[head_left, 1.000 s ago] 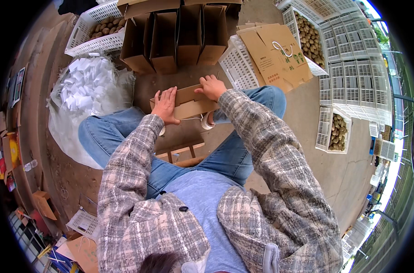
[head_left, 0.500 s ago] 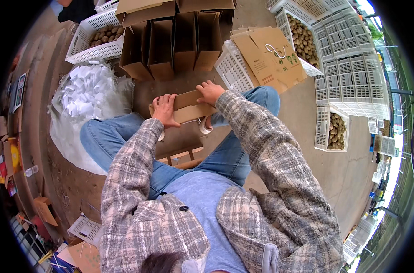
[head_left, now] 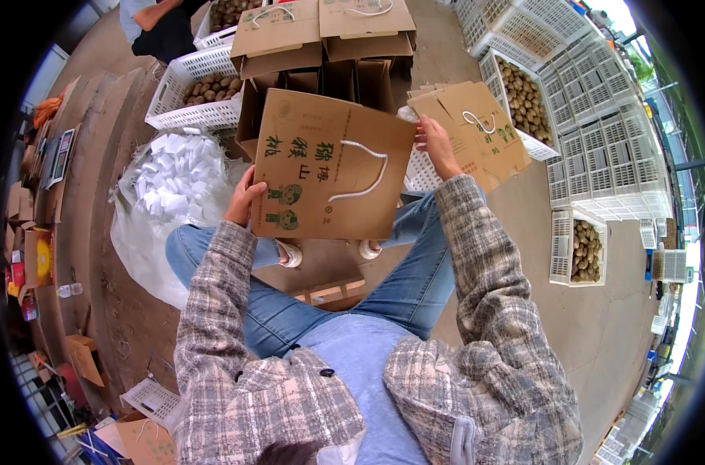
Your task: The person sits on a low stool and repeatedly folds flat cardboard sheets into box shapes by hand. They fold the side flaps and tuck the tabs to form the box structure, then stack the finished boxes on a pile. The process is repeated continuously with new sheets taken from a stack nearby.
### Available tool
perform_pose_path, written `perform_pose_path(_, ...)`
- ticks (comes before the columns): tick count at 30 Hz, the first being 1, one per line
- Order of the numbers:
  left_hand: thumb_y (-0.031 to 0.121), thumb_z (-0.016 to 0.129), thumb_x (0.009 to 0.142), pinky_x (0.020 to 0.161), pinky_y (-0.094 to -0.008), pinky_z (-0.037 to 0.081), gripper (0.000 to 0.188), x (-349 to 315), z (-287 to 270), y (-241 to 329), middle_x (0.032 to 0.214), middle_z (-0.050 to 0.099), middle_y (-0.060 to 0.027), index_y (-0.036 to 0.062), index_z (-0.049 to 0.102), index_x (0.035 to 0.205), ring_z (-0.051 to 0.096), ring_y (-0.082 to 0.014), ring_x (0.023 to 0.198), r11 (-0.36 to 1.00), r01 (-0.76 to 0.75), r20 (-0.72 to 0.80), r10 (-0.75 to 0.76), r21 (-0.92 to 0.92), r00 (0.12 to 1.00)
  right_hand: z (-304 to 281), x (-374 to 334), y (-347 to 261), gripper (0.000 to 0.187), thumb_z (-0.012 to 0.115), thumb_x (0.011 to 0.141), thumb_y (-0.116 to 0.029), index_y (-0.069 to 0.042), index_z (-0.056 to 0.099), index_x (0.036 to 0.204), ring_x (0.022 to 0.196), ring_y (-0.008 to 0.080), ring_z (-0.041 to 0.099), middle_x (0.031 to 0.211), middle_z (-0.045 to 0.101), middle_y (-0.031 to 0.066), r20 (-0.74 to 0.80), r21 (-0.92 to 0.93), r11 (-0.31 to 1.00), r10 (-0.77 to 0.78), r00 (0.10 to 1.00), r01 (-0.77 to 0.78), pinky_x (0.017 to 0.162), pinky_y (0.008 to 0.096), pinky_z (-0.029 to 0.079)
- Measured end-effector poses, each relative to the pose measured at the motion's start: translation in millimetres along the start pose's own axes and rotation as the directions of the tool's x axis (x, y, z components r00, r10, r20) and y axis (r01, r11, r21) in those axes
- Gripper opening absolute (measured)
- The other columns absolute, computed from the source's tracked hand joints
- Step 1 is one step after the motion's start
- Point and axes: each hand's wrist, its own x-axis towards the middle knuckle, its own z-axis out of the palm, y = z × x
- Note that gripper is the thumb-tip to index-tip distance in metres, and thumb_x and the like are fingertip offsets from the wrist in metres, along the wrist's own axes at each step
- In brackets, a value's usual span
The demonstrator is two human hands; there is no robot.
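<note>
White pieces (head_left: 174,178) top a sack (head_left: 139,256) at nine o'clock from the brown carton (head_left: 329,167). The left hand (head_left: 244,200), partly closed, grips the carton's eight-o'clock edge. The carton is held up between both hands. The right hand (head_left: 437,146), fingers half curled, holds its edge near three; flattened cartons (head_left: 476,143) lie beyond, between two and three.

Couldn't see all of the open cartons (head_left: 375,84) behind the box (head_left: 313,213), tbh. Only caught part of the co-worker (head_left: 166,35), chopped off up top.
</note>
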Motion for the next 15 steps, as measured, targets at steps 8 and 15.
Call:
perform_pose_path(8, 0.057, 0.055, 0.091, 0.096, -0.0445, 0.053, 0.075, -2, 34, -31, 0.134, 0.06, -0.0142, 0.0025, 0.048, 0.142, 0.063, -0.0307, 0.113, 0.868, 0.072, -0.196, -0.19, -0.491, 0.962, 34, -64, -75, 0.053, 0.066, 0.098, -0.028, 0.001, 0.048, 0.139, 0.116, 0.016, 0.059, 0.127, 0.062, 0.0097, 0.39, 0.056, 0.985, -0.173, 0.904, 0.165, 0.096, 0.0286, 0.049)
perform_pose_path(15, 0.066, 0.045, 0.091, 0.113, -0.0406, 0.029, 0.077, 40, -58, 56, 0.144, 0.052, -0.0115, 0.0105, 0.048, 0.145, 0.046, -0.0238, 0.134, 0.826, -0.227, -0.372, 0.023, -0.515, 0.928, 72, -13, -43, 0.05, 0.067, 0.097, -0.014, -0.002, 0.045, 0.14, 0.116, 0.0175, 0.06, 0.13, 0.061, 0.0098, 0.3, 0.491, 0.868, -0.085, 0.95, -0.077, 0.098, 0.0333, 0.051)
